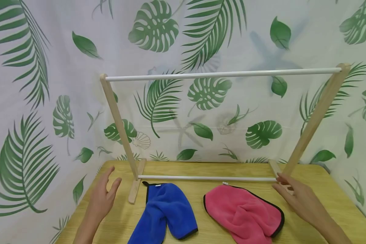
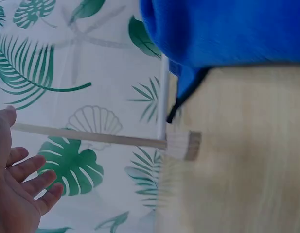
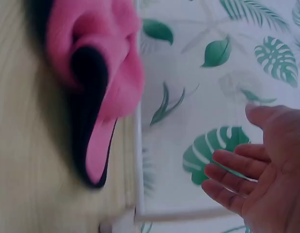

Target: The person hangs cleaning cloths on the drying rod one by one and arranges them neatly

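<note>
My left hand (image 1: pixel 102 196) is held in the air beside the left foot of a drying rack, thumb apart from the fingers and nothing in it. At the rack's right foot, my right hand (image 1: pixel 302 198) overlaps the wood in the head view; the right wrist view shows its fingers loosely bent around nothing. Between the hands lie two crumpled towels with black edging, a blue towel (image 1: pixel 170 206) nearer the left hand and a pink towel (image 1: pixel 244 206) nearer the right. A black loop (image 2: pixel 181 102) sticks out from the blue towel's corner.
The rack has a white top rod (image 1: pixel 222 74), a white lower rod (image 1: pixel 207 177) and wooden uprights (image 1: pixel 119 122) on flat feet. It stands toward the back of a wooden table (image 1: pixel 317 179). A leaf-patterned curtain (image 1: pixel 170 142) hangs close behind.
</note>
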`<state>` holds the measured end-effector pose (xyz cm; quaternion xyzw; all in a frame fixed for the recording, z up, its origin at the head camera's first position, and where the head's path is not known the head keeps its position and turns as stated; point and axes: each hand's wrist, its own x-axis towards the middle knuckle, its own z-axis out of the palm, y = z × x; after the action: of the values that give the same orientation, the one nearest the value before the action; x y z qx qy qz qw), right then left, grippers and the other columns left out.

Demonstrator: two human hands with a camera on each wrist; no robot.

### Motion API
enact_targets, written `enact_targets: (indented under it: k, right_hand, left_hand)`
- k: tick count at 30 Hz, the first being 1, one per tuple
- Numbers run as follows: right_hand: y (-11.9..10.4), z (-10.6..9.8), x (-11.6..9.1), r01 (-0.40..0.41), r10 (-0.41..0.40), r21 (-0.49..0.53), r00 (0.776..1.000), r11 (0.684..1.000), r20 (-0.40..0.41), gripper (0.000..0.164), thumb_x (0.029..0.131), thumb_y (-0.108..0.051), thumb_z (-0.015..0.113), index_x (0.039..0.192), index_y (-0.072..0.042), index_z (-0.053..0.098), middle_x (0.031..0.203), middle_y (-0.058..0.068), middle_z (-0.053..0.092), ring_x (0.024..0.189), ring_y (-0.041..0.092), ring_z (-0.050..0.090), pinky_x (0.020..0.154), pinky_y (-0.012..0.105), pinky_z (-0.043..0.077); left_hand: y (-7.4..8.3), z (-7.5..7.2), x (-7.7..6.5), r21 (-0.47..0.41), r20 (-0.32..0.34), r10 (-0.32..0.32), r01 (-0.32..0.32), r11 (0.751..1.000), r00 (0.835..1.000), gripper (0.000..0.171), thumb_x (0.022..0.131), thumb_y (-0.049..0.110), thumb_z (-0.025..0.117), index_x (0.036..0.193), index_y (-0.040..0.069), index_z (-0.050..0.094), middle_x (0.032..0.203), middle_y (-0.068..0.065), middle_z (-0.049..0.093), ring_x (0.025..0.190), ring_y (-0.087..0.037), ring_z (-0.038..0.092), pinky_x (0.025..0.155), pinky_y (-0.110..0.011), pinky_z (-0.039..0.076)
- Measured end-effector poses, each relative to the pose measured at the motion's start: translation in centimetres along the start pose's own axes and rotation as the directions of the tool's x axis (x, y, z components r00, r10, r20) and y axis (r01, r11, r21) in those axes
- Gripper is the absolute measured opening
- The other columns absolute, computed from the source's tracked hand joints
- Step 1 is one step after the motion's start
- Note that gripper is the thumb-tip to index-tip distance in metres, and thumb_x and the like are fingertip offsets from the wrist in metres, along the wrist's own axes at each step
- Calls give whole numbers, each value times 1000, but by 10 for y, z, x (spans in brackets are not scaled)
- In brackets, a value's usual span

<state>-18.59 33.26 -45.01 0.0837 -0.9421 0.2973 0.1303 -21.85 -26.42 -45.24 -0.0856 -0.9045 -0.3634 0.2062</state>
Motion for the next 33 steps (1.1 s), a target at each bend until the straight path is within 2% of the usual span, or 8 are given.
enact_targets:
  k: [4, 6, 11, 14, 16, 21, 28, 33]
  right_hand:
    - [-10, 11, 11, -20, 24, 60, 997, 998, -69, 49, 104, -30, 65, 135, 7, 61, 114, 18, 73, 97, 32, 71, 77, 28, 56]
    - [-14, 17, 15, -9, 17, 96, 996, 995, -85, 45, 104, -28, 66, 133, 7, 63, 111, 14, 74, 95, 24, 71, 76, 21, 55]
    - [-23, 29, 25, 21, -6, 186, 997, 982, -82, 41, 104, -24, 66, 130, 7, 65, 112, 16, 75, 95, 12, 70, 78, 20, 55]
    - [-28, 34, 31, 20, -6, 217, 998, 976, -64, 42, 104, -25, 66, 131, 7, 65, 116, 18, 73, 100, 20, 71, 80, 21, 55]
    - [-31, 36, 35, 24, -11, 218, 998, 976, -61, 41, 104, -25, 66, 130, 7, 66, 116, 19, 73, 103, 27, 71, 82, 24, 56]
    - [-35, 44, 44, 18, -9, 231, 999, 973, -36, 40, 104, -24, 65, 129, 7, 66, 120, 21, 72, 107, 36, 69, 85, 33, 56]
    - [-40, 57, 52, -36, 32, 259, 999, 965, 22, 44, 104, -28, 64, 131, 7, 65, 124, 23, 69, 111, 39, 66, 88, 47, 56]
    - [-41, 70, 57, -57, 51, 290, 998, 955, 26, 40, 103, -25, 66, 127, 7, 68, 121, 22, 71, 108, 37, 67, 86, 46, 56]
  left_hand:
    - [9, 4, 12, -100, -87, 44, -52, 994, 995, 53, 110, 22, 53, 152, -8, 41, 151, -28, 47, 136, -47, 45, 103, -62, 43]
    - [13, 7, 19, -114, -122, 63, -77, 991, 991, 52, 109, 19, 54, 151, -9, 42, 149, -28, 49, 136, -45, 46, 103, -59, 43]
    - [25, 8, 36, -183, -185, 13, -47, 982, 983, 51, 109, 20, 54, 153, -4, 43, 147, -23, 53, 133, -38, 52, 99, -29, 47]
    - [31, 5, 47, -244, -232, -35, -24, 970, 972, 50, 110, 22, 53, 153, -2, 45, 146, -21, 56, 131, -35, 56, 92, -10, 42]
    - [35, 1, 55, -275, -249, -59, -12, 961, 967, 50, 110, 22, 53, 153, -2, 45, 145, -20, 56, 132, -34, 56, 92, -6, 39]
    - [40, -11, 72, -312, -253, -97, 13, 950, 963, 51, 110, 25, 52, 153, -1, 45, 146, -20, 56, 133, -33, 55, 96, -15, 43]
    - [44, -19, 94, -358, -244, -106, 12, 934, 964, 53, 111, 28, 51, 155, 0, 43, 146, -19, 56, 137, -33, 51, 111, -48, 41]
    - [48, -20, 110, -391, -229, -111, 14, 920, 967, 54, 111, 30, 50, 157, 2, 40, 148, -16, 54, 140, -29, 48, 114, -50, 37]
